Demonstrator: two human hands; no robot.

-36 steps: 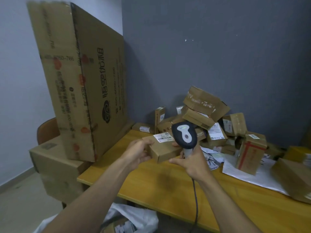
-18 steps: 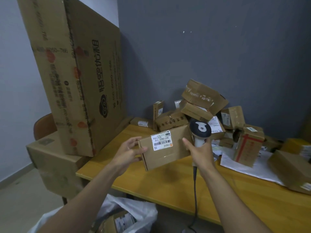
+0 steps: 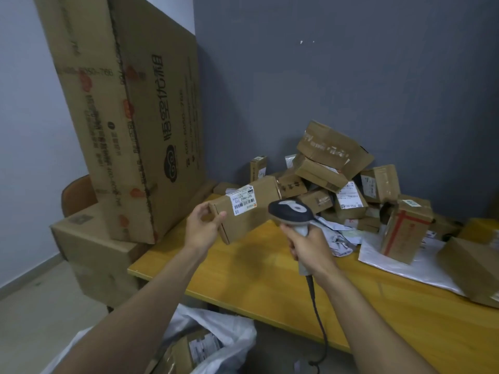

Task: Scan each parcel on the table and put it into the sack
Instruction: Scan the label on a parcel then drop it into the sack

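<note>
My left hand (image 3: pixel 201 230) fingers pinch the parcel (image 3: pixel 248 209) end above the surface (image 3: pixel 243 268); right hand (image 3: pixel 310 248) fingers wrap the scanner (image 3: pixel 293 213) handle.

- Hands: two, the left hand (image 3: pixel 201 230) and the right hand (image 3: pixel 307 247).
- scanner (image 3: pixel 293 211): one.
- held parcel (image 3: pixel 248 206), off the tabletop (image 3: pixel 270 279): one.
- parcel pile (image 3: pixel 334 168) on the tabletop: over ten boxes, exact count not readable.
- sack (image 3: pixel 229 336): one.
- leaning carton (image 3: pixel 129 117): one.
- chair (image 3: pixel 77 194): one.

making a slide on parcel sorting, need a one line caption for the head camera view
Left hand holds a labelled parcel beside the scanner gripped by the right hand, sack open below.
</note>
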